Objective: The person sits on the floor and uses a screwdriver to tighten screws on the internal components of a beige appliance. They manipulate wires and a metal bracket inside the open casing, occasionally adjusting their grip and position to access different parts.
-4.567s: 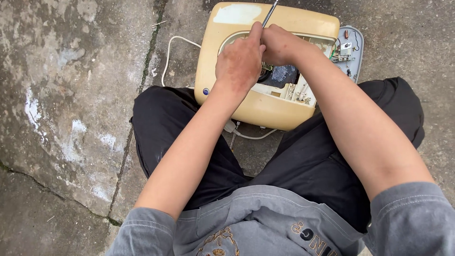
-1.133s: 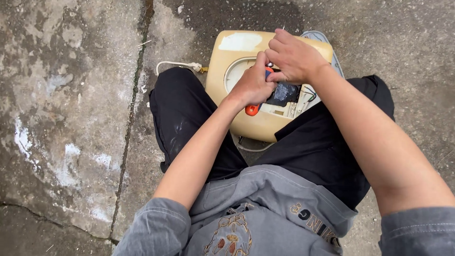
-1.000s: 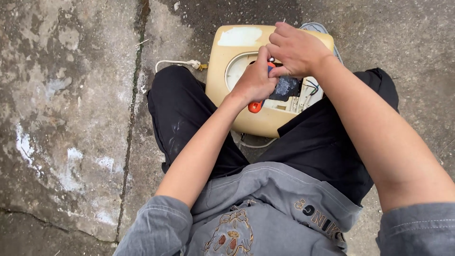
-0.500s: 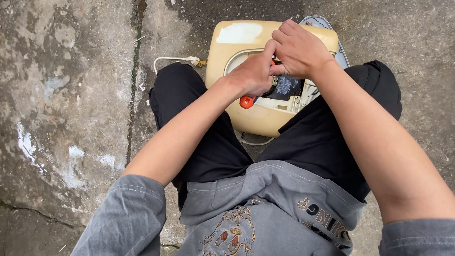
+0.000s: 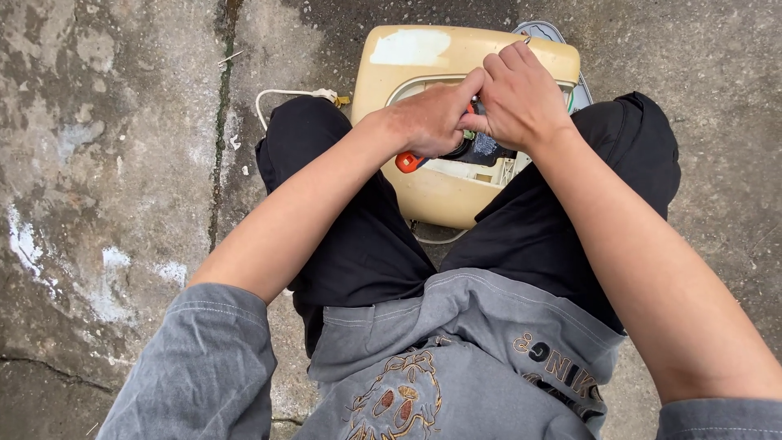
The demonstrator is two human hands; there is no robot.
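A yellowed cream plastic appliance casing [image 5: 444,195] lies on the concrete between my knees, its inside exposed. My left hand [image 5: 430,121] is closed over the opening, and the orange end of a tool handle [image 5: 407,161] sticks out under its heel. My right hand [image 5: 521,99] presses against the left one with its fingers curled down into the casing. Whatever those fingers grip is hidden. Dark parts and a pale ribbed strip [image 5: 489,167] show below both hands.
A white cord [image 5: 281,94] loops from the casing's left side over my left knee. A grey cover piece [image 5: 544,31] lies behind the casing. A crack [image 5: 221,130] runs down the stained concrete on the left.
Both hands have come together over the opening and sit closer to each other. My left forearm has swung lower across my knee, and the view has shifted a little.
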